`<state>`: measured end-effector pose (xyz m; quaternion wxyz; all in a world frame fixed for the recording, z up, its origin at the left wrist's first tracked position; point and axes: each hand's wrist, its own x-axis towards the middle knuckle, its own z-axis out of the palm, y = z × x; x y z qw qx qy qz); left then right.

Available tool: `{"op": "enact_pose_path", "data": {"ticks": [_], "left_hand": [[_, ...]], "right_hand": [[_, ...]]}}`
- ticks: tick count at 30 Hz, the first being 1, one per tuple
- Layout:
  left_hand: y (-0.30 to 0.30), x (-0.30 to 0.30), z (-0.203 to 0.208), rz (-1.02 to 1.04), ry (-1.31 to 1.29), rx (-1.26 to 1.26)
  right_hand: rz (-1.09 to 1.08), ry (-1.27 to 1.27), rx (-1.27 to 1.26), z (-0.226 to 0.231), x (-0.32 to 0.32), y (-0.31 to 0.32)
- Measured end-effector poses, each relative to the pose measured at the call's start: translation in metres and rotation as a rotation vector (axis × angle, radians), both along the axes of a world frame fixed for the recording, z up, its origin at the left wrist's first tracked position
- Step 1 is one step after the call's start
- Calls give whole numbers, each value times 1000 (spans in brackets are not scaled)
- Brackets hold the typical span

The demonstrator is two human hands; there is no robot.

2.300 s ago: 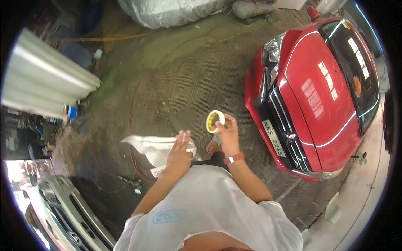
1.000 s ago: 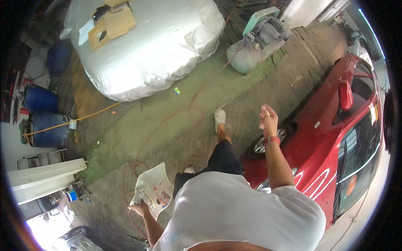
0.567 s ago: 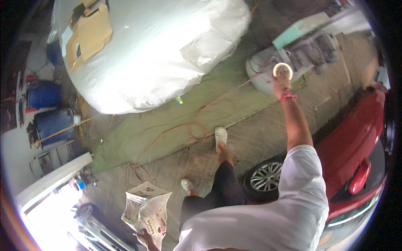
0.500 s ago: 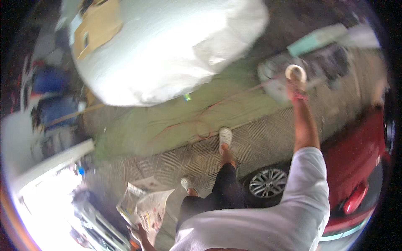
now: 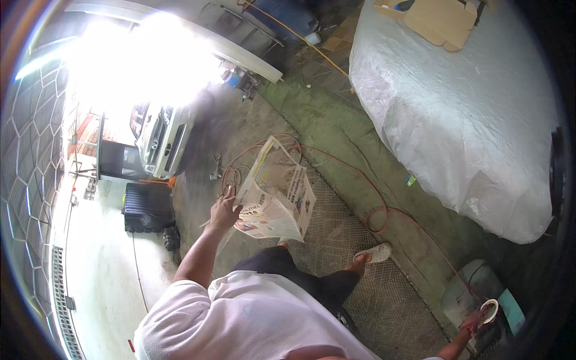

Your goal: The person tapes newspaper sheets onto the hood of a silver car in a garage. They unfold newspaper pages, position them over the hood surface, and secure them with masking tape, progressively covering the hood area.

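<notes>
My left hand (image 5: pixel 225 213) grips a printed newspaper sheet (image 5: pixel 279 198) by its left edge. The sheet hangs partly folded in front of my body, above the floor. Far to the lower right, my right hand (image 5: pixel 473 323) is closed on a pale ring that looks like a roll of tape (image 5: pixel 495 307). Its fingers are small and partly hidden by the ring. A grey rounded container (image 5: pixel 474 277) and a light green flat piece (image 5: pixel 512 311) are close to that hand.
A large shape under a silver sheet (image 5: pixel 456 114) fills the upper right, with an open cardboard box (image 5: pixel 441 23) on it. A thin red hose (image 5: pixel 414 216) loops across the floor. A white vehicle (image 5: pixel 165 138) and a black box (image 5: pixel 149 207) stand at the left.
My view has turned left, toward the bright doorway. The newspaper and my left hand now appear higher and nearer the middle; my right hand appears at the lower right. The red car has left view.
</notes>
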<state>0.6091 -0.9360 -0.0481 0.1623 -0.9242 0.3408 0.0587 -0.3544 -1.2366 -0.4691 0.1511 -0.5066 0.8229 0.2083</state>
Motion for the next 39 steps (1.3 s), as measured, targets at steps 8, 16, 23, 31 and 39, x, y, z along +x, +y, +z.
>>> {"op": "enact_pose_path", "data": {"ticks": [8,16,23,31,39], "left_hand": [[-9,4,-11,-56,21,15],[27,60,-13,-26,192,-27],[93,148,-37,-270,372,-54],[241,245,2,-166,397,-570],[430,297,22,751,208,-1108]], "right_hand": [[36,66,117,2,20,22],[272,-145,69,82,246,40],[1088,-1080,-262,303,794,138],[2043,-847,91,439,1150,275],[2191,-1075,145,465,1342,377]]}}
